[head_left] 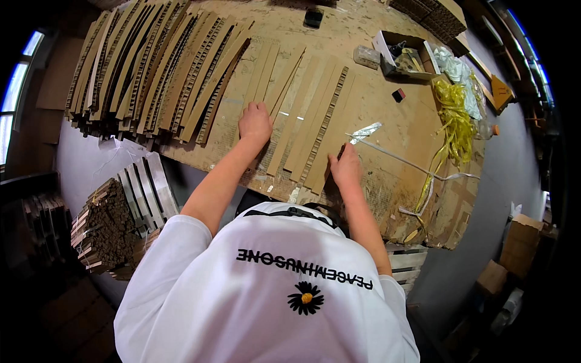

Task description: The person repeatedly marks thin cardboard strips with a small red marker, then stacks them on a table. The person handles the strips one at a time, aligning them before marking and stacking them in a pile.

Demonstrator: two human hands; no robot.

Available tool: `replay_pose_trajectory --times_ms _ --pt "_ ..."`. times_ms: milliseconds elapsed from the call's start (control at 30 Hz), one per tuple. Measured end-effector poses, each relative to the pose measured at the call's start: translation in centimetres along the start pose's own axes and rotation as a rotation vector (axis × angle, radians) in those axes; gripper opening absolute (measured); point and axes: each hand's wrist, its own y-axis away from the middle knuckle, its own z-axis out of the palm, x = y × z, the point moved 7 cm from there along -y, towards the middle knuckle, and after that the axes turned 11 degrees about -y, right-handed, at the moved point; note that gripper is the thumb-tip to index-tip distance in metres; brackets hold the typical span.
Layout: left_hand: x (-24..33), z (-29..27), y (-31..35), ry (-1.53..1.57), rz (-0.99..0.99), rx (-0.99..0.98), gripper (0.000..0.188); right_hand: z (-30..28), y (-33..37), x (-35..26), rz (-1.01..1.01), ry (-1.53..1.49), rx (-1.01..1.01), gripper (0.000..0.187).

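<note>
Several flat honeycomb-cardboard strips lie side by side in front of me on the cardboard-covered table. My left hand is closed over the near ends of the left-hand strips, its fingertips partly hidden. One slanting strip runs up and away from beside it. At the right edge of the row, my right hand pinches the side of the outermost strip between thumb and fingers. Between the hands lie more strips, one showing its open honeycomb edge.
A large stack of strips fills the table's left. Right of the row are a clear film piece, a white cord, yellow ribbon, a small red-and-black block and an open box. A bundle stands below left.
</note>
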Motion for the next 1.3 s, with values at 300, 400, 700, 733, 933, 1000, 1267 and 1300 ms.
replay_pose_trajectory --times_ms 300,400,700,733,933,1000,1267,1300 --pt "2.6 -1.0 4.3 0.141 0.109 0.0 0.046 -0.1 -1.9 -3.6 -0.159 -0.172 -0.003 0.042" --pt "2.8 0.4 5.3 0.105 0.132 0.012 0.047 0.6 -1.7 -3.7 -0.142 -0.225 -0.015 0.036" --pt "3.3 1.8 3.0 0.031 0.216 0.165 0.044 0.6 -2.0 -2.6 -0.235 -0.175 0.115 0.026" --pt "3.4 2.1 2.6 -0.001 0.23 0.202 0.042 0.9 -2.4 -3.3 -0.25 -0.121 0.092 0.027" --pt "4.1 0.7 3.1 0.127 0.299 0.189 0.024 2.6 -3.3 -5.4 -0.086 0.094 -0.145 0.039" --pt "5.5 -0.6 4.1 0.196 0.51 0.267 0.022 2.9 -3.5 -6.4 -0.056 0.067 -0.177 0.039" --pt "7.8 -0.1 6.5 0.113 0.692 0.303 0.042 4.1 -3.9 -5.6 0.002 -0.005 -0.15 0.041" --pt "7.5 0.0 6.5 0.107 0.697 0.314 0.042 3.7 -3.5 -5.7 -0.011 0.027 -0.146 0.042"
